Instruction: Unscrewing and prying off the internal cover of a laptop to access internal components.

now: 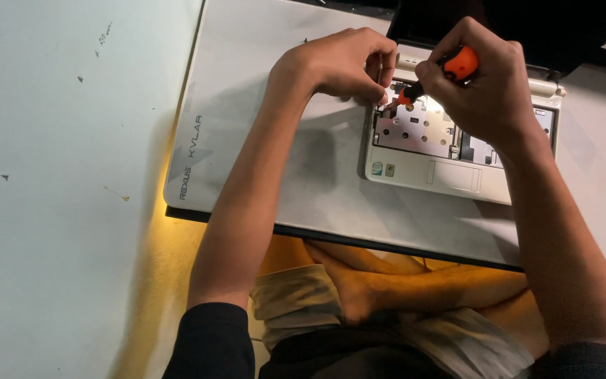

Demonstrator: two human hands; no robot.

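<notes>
A small white laptop (415,172) lies open on a large grey mat (282,140), its keyboard removed so the metal tray (415,130) underneath shows. My right hand (489,88) grips an orange-and-black screwdriver (457,64), its tip angled down-left to the tray's upper left corner. My left hand (341,63) is curled above that same corner, fingertips pinched close to the screwdriver tip; whether they hold anything small I cannot tell. The laptop's dark screen (527,21) leans back at the top edge.
The grey mat lies on a pale table (57,175) with small dark specks. The mat's near edge (359,238) overhangs my crossed legs (387,288). The right side of the mat (597,147) lies beyond my right forearm.
</notes>
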